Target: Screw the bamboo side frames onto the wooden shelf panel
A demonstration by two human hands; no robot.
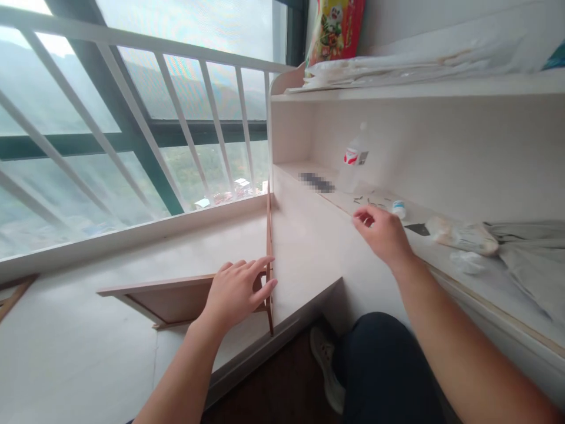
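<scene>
A brown wooden frame point(168, 300) with a flat panel and a long upright side piece point(269, 235) stands on the white ledge. My left hand point(233, 291) is at the joint of panel and side piece, thumb and forefinger lying across the wood. My right hand point(384, 232) hovers at the shelf's front edge with its fingertips pinched together; anything between them is too small to make out. Just behind it several small dark screw-like pieces point(371, 202) lie scattered. A small white bottle with a blue label point(398, 209) is close to its knuckles.
A clear plastic bottle point(353, 162) stands on the shelf, near a pixelated dark item point(316, 182). Right of my hand lie a plastic packet point(463, 234), crumpled clear plastic point(467, 262) and grey cloth point(538, 259). A white railing point(189, 53) and windows are at left.
</scene>
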